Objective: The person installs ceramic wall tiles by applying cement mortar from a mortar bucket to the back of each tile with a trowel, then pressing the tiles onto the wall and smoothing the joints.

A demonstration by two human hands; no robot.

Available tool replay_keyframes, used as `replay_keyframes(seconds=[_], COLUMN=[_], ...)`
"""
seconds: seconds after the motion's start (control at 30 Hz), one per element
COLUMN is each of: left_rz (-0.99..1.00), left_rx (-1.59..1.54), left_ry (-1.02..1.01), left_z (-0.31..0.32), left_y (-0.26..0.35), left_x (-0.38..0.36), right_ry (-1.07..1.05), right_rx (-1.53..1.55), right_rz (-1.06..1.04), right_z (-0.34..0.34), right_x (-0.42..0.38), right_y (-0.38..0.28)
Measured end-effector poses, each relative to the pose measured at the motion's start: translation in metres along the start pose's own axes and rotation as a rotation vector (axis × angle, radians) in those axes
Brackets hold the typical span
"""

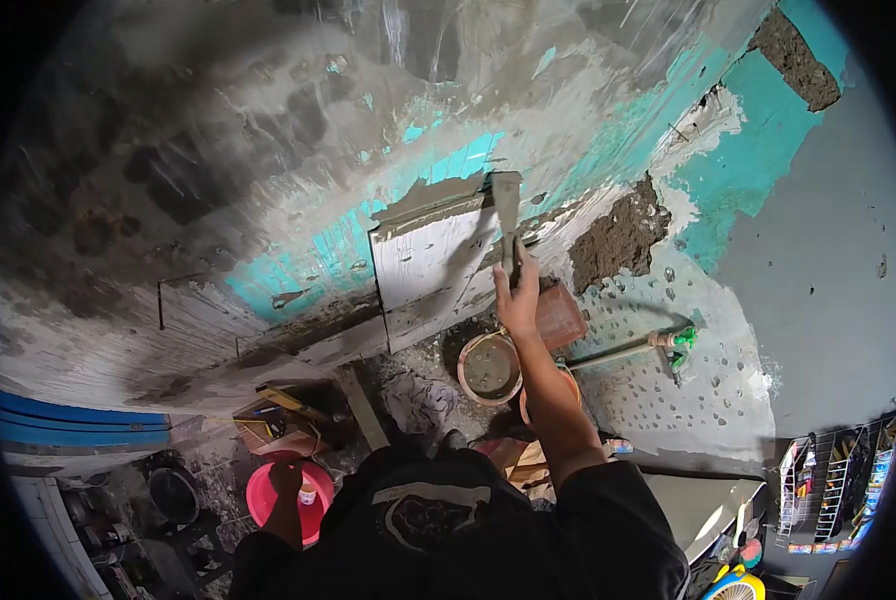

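My right hand [518, 290] is closed round the handle of a putty knife [505, 205], arm stretched forward. Its flat blade reaches the wall [588, 120] at the upper right corner of a white tile [433, 260]. Wet grey mortar [423, 200] lies in a band along the tile's top edge. Down by my side, my left hand [286, 475] overlaps the rim of a pink basin [263, 497]; it is dark and its fingers are hidden. A small cup [308, 494] sits inside that basin.
Below the wall stand a round tub of grey mix [490, 368] and a reddish-brown slab-like object [560, 317]. A pole with a green end [678, 340] leans to the right. Crumpled cloth [420, 400], a wooden plank [361, 405] and a black bucket [174, 495] are on the floor.
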State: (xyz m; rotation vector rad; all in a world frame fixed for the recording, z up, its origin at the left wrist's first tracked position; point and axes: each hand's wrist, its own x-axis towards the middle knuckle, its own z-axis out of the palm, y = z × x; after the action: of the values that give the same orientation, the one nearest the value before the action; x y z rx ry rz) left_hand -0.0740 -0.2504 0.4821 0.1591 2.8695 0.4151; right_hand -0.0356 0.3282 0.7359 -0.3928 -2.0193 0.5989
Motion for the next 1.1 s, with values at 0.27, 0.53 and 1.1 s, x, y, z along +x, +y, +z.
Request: replay_keyframes(seconds=[0.27,0.53,1.1], left_rz=[-0.022,0.006,-0.089], left_rx=[-0.004,-0.022,-0.024], left_ry=[-0.021,-0.057,-0.073], left_z=[0.014,0.052,0.052], left_y=[-0.003,0.007,-0.006], left_x=[0.002,-0.012,0.003], right_ry=[-0.239,-0.092,-0.214], right_rx=[-0.035,0.872,1.150], right_rz=[0.227,0.864,1.212], right_z=[-0.064,-0.069,-0.031], right_x=[-0.002,0.047,0.044], right_y=[-0.032,-0.064,-0.149])
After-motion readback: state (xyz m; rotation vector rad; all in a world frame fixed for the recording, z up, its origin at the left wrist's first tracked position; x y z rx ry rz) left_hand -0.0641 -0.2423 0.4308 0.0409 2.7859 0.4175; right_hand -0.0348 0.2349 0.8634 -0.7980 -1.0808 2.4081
